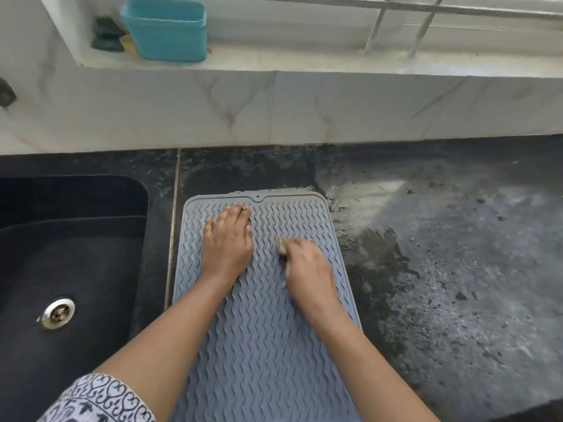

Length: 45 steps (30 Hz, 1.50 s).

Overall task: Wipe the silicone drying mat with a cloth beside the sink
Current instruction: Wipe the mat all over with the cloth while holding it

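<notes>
grey mat (262,345): left hand (227,242) flat, right hand (307,269) gripping cloth (282,245).

No readable text, labels, brands or nos. anywhere in view. Mat (265,315) has only a wavy ridge pattern, no lettering. Teal tub (166,28) on the ledge is plain. Sleeve (100,400) print is ornament, not writing.
</notes>
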{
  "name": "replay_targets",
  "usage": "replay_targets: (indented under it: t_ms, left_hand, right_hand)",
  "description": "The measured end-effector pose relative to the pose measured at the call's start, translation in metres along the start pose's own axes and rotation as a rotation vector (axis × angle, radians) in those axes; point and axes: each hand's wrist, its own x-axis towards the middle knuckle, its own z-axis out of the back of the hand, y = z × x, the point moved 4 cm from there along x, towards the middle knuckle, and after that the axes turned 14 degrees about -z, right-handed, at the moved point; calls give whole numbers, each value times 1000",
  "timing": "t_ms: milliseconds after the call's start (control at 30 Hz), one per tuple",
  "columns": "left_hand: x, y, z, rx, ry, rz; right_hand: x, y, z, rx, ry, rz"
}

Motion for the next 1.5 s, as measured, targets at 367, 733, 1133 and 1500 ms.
replay_targets:
  t_ms: [367, 733, 1133, 1500]
  left_hand:
    - [1, 1, -1, 21, 19, -22]
    - [1, 0, -1, 29, 41, -31]
    - [-1, -1, -2, 17, 60, -26]
    - [0, -1, -1, 18, 62, -26]
  right_hand:
    - [26, 0, -26, -109, -73, -37]
    - [17, 13, 3, -32, -20, -99]
    - [-75, -4, -14, -198, -46, -77]
    - [47, 22, 10, 73, -121, -158]
